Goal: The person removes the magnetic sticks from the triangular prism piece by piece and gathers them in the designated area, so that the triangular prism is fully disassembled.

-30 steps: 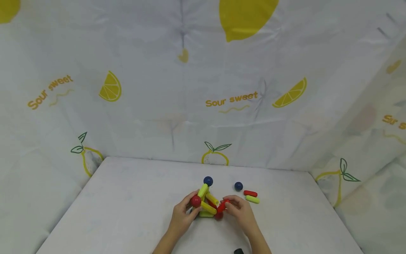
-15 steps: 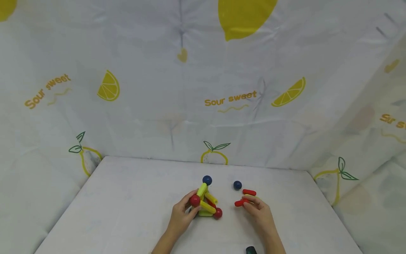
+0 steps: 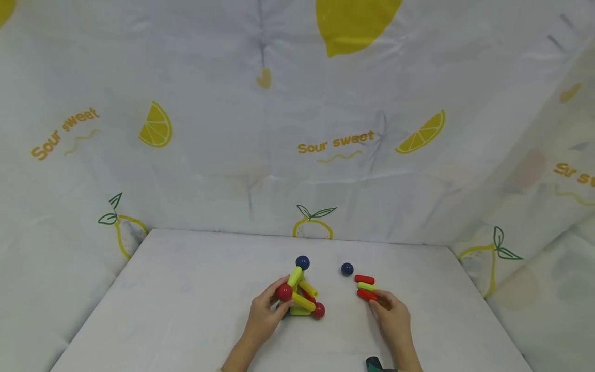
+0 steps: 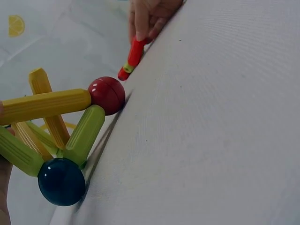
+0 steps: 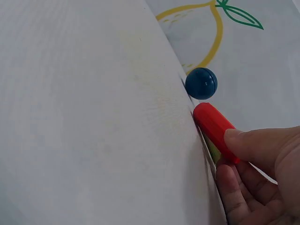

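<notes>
My left hand (image 3: 262,316) holds a frame of balls and ridged rods by its near-left corner, around a red ball (image 3: 284,292). A blue ball (image 3: 302,262) tops the frame, and another red ball (image 3: 318,310) sits at its right corner. Yellow rods (image 3: 304,301) and light green rods (image 3: 295,277) join them; the left wrist view shows a lower blue ball (image 4: 61,182). Between thumb and fingers, my right hand (image 3: 394,316) pinches a red rod (image 5: 214,130) low over the table, beside a light green rod (image 3: 366,286) that it partly hides in the right wrist view.
Beyond the green rod lies a second red rod (image 3: 364,279), with a loose blue ball (image 3: 347,269) to its left. A white table (image 3: 186,289) bears everything, and a lemon-print cloth (image 3: 223,196) hangs behind it. A dark object (image 3: 373,363) shows by the right wrist.
My right hand has carried the red rod away from the frame, rightward to the loose rods. My left hand keeps its hold on the frame and has barely moved.
</notes>
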